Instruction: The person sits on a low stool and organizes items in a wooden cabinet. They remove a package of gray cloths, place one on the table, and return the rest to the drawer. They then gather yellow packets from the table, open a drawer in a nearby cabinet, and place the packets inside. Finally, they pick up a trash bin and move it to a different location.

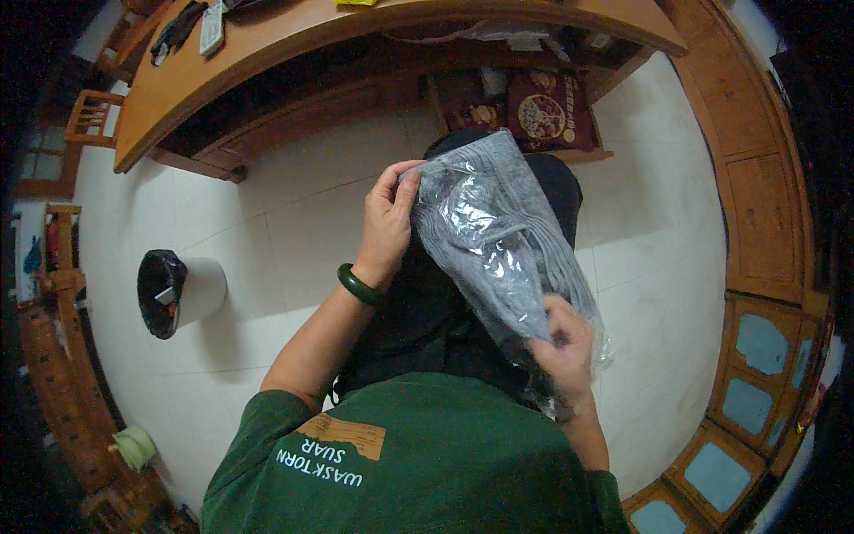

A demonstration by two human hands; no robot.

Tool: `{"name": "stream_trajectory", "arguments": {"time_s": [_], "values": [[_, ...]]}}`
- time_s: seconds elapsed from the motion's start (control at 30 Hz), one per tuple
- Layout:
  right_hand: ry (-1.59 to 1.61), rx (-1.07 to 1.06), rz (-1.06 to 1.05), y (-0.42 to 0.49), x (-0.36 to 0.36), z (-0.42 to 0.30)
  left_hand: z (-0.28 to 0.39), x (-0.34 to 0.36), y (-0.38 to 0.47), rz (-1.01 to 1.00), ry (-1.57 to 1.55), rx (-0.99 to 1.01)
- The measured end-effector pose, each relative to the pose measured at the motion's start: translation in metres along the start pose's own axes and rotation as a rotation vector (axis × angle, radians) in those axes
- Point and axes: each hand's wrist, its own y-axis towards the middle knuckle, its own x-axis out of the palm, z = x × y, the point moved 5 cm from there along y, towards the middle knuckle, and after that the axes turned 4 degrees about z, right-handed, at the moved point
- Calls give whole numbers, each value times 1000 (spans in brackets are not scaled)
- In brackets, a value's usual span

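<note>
A folded grey ribbed fabric item (507, 173) lies across my lap in a clear plastic bag (467, 213). Its upper left corner is pinched between the thumb and fingers of my left hand (392, 203). A green bangle (360, 286) circles that wrist. At the bag's lower end, my right hand (567, 344) grips a pointed fold of the grey fabric, and looks slightly blurred. Loose plastic bunches around the right wrist; whether that hand is inside the bag, I cannot tell.
Ahead stands a wooden desk (267, 47) bearing a white remote control (212, 30). Beneath it, an open wooden drawer (567, 159) holds dark red printed packages (550, 110). A lined white bin (203, 287) stands at left. Wooden cabinets (760, 227) line the right side.
</note>
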Motion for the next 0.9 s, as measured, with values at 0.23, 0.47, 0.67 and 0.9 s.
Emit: {"name": "stream_trajectory", "arguments": {"time_s": [0.23,0.47,0.67,0.9], "values": [[429,574,188,-63,-59,34,-7,0,1,15,-43,-32],[319,-126,16,-100,-217,-21,-4,-1,1,-3,-4,-31],[-95,2,712,-35,-281,-76,4,-4,-2,52,20,-14],[266,-502,612,214,-258,-161,5,-7,-16,81,-1,-36]]}}
